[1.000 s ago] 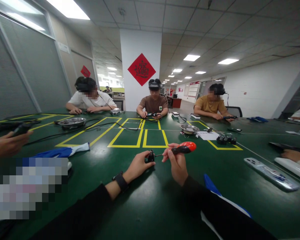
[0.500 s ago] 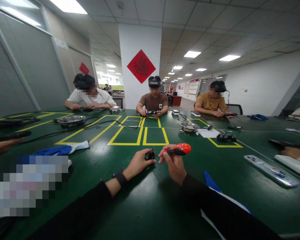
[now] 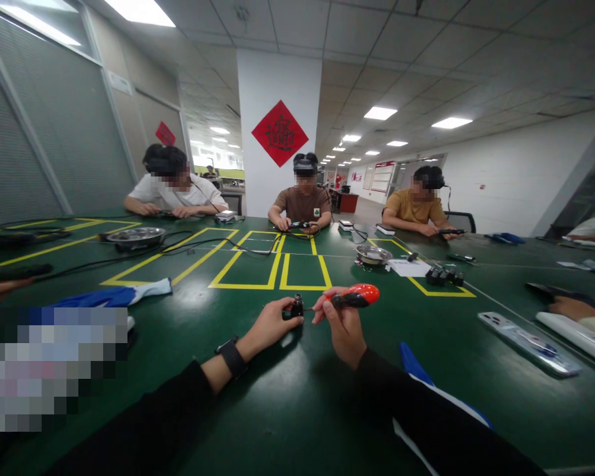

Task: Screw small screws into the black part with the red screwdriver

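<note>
My left hand [image 3: 274, 322] grips a small black part with a metallic top [image 3: 296, 306] between thumb and fingers, holding it upright at the table surface. In my right hand [image 3: 344, 325] is a screwdriver [image 3: 357, 296] with a red and black handle, lying nearly level. Its thin shaft points left toward the black part; whether the tip sits inside it I cannot tell. The thumb and fingers of my right hand close around the front of the handle and the shaft.
Blue-and-white gloves [image 3: 114, 295] lie at left, another [image 3: 416, 367] under my right forearm. A phone [image 3: 528, 344] rests at right. Farther off are metal bowls [image 3: 373, 254], a paper sheet [image 3: 410, 267] and several black parts [image 3: 445, 275]. Three people sit opposite; others' hands show at both sides.
The view has shifted slightly, so things on the table sit a little further left. Both hands keep their hold on the black part and the screwdriver.
</note>
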Tool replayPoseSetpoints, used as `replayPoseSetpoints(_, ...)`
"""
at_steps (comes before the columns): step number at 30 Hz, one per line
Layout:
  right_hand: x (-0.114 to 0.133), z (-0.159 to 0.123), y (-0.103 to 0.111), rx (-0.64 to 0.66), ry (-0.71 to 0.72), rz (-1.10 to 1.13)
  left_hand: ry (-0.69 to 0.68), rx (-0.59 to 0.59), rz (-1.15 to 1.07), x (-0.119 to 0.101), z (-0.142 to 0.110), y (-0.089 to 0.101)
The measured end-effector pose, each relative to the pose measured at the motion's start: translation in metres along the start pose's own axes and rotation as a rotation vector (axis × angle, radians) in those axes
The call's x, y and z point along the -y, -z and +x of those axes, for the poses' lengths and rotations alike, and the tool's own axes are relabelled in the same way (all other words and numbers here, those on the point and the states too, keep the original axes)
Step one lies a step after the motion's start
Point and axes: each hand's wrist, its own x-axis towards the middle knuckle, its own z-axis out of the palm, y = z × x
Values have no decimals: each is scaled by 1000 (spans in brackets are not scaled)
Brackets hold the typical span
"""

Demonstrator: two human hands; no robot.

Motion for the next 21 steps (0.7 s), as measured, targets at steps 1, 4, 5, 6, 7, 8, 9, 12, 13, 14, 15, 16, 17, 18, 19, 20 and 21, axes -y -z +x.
replayPoseSetpoints(1, 0, 0, 0, -1, 3, 1, -1, 0, -5, 0, 0, 0)
replayPoseSetpoints(4, 0, 0, 0, -4, 2, 0, -7, -3, -20, 1, 0, 0)
replayPoseSetpoints(5, 1, 0, 0, -10, 0, 0, -8, -1, -22, 1, 0, 0)
replayPoseSetpoints(6, 1, 0, -1, -19, -2, 0, -8, 1, -20, 1, 0, 0)
replayPoseSetpoints(7, 1, 0, -1, -25, -3, 1, -6, 3, -15, 1, 0, 0)
replayPoseSetpoints(8, 1, 0, -1, -28, -5, 2, 1, 3, -7, 1, 0, 0)
replayPoseSetpoints(9, 1, 0, -1, -29, -5, 3, 10, 2, 1, 1, 1, 1)
replayPoseSetpoints(12, 0, 0, -1, -25, -13, 14, 26, -2, 2, 0, 1, 1)
replayPoseSetpoints(13, 0, 0, -1, -27, -19, 23, 26, 1, -9, -1, 1, 1)
replayPoseSetpoints(14, 0, 0, -1, -26, -29, 38, 24, 5, -22, -2, 1, 2)
replayPoseSetpoints(15, 0, 1, -1, -21, -42, 63, 22, 8, -35, -2, 1, 2)
replayPoseSetpoints(16, 0, 1, -1, -13, -58, 97, 21, 12, -46, -3, 1, 2)
replayPoseSetpoints(17, 1, 2, -1, -3, -73, 134, 21, 14, -53, -3, 2, 2)
replayPoseSetpoints(18, 2, 2, -2, 9, -89, 172, 20, 15, -56, -4, 1, 2)
replayPoseSetpoints(19, 3, 3, -2, 18, -104, 203, 18, 17, -55, -4, 1, 2)
replayPoseSetpoints(20, 4, 4, -3, 24, -117, 226, 15, 19, -51, -5, 1, 2)
replayPoseSetpoints(21, 5, 5, -3, 28, -128, 237, 13, 21, -47, -5, 1, 2)
